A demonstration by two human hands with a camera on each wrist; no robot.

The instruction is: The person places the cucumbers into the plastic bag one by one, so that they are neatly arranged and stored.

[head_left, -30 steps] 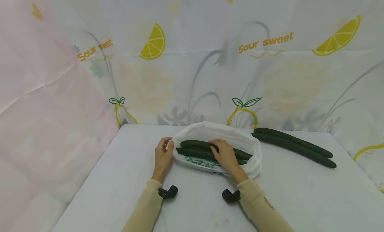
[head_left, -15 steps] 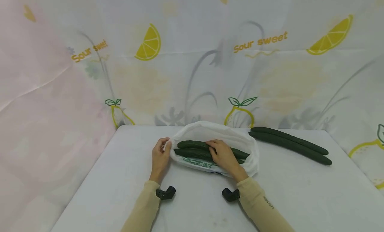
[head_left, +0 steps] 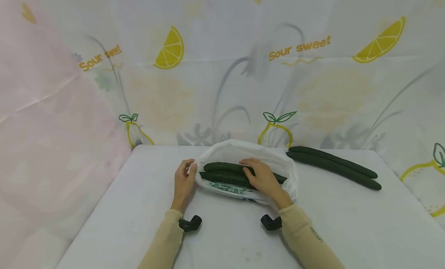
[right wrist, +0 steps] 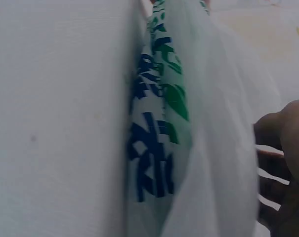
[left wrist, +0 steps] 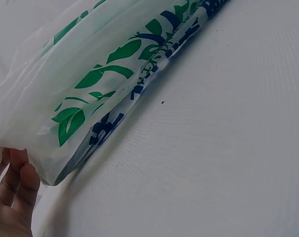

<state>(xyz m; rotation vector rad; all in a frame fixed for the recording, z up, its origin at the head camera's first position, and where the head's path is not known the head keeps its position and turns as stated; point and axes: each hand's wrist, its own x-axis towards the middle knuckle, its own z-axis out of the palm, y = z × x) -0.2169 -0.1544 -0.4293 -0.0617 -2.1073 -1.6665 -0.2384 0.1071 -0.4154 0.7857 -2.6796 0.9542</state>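
Note:
A white plastic bag point(head_left: 222, 145) with green leaf print lies on the table with its mouth open upward, and two long cucumbers point(head_left: 222, 177) rest side by side in it. My left hand point(head_left: 183, 181) pinches the bag's left rim between thumb and fingers; the left wrist view shows the hand point(left wrist: 13, 192) at the bag's corner. Over the cucumbers in the bag is my right hand point(head_left: 264, 178), fingers spread loosely toward the back wall, thumb apart. In the right wrist view the bag's side hides part of the right hand point(right wrist: 290, 148), and its fingers show gaps between them.
Two more long cucumbers point(head_left: 333, 169) lie together on the white table point(head_left: 330, 222), right of the bag. A printed cloth backdrop point(head_left: 215, 87) with lemon slices stands behind the table's far edge. Black wrist cameras point(head_left: 192, 223) sit on both wrists.
My right hand has shifted slightly right and up from the cucumbers, its fingers loosened. The left hand keeps its hold on the bag rim. The whole head view has drifted a little.

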